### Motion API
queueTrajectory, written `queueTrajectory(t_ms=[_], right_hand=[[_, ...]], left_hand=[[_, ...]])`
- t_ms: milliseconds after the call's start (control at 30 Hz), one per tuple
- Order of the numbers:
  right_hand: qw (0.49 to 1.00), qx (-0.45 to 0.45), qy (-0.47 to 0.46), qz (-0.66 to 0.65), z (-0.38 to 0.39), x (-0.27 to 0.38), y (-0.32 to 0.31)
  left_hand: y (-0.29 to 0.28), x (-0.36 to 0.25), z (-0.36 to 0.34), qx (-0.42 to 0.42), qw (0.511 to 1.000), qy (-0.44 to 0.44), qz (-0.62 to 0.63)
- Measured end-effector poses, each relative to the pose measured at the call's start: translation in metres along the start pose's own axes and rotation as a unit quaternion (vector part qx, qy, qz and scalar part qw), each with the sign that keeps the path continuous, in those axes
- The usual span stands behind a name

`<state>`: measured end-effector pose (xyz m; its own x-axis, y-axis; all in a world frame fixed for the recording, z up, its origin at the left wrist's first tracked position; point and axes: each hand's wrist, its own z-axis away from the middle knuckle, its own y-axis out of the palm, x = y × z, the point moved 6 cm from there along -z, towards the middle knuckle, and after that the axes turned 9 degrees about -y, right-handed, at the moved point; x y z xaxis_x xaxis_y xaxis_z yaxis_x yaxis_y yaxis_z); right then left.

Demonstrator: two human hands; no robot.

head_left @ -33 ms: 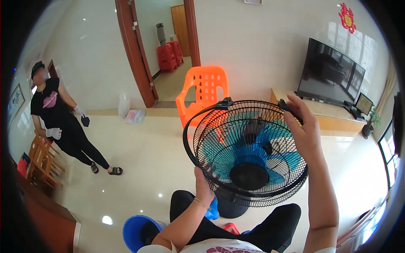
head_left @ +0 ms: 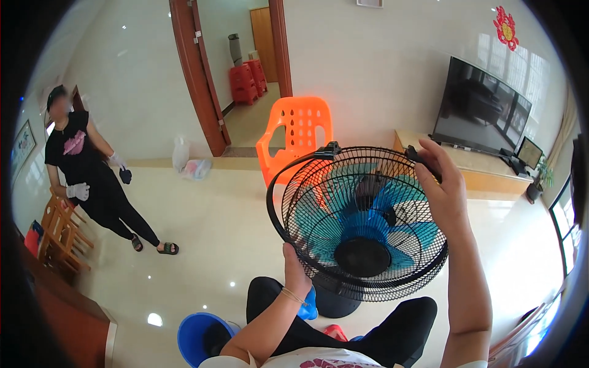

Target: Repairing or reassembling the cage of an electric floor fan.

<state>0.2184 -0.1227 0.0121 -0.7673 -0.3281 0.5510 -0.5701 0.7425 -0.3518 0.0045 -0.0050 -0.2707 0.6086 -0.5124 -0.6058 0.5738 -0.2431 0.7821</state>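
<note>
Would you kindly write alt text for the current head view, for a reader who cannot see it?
The left hand holds a black and blue fan while the right hand touches its upper right edge. Beyond it is an orange chair, with a TV on the right; a person in black stands at left, a blue bucket at lower left.

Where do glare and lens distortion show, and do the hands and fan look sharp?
Head view: floor washed out at right, bright spots lower left; head view: TV shows reflections; head view: door frame slants, picture corners go black; head view: left hand, right hand and fan look fairly sharp.
</note>
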Motion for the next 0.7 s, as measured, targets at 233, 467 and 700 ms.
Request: queueTrajectory(t_ms=[233,467,700], right_hand=[[1.000,-0.010,-0.004,0.001,0.003,-0.004,0.001],[0.997,-0.047,-0.003,-0.055,0.009,-0.013,-0.002],[0.995,-0.056,0.000,-0.083,0.008,-0.013,-0.003]], left_hand=[[-0.013,0.007,-0.006,0.026,0.999,0.006,0.022],[-0.016,0.011,0.001,0.009,1.000,0.004,0.026],[-0.017,0.008,0.002,0.026,0.999,0.037,0.007]])
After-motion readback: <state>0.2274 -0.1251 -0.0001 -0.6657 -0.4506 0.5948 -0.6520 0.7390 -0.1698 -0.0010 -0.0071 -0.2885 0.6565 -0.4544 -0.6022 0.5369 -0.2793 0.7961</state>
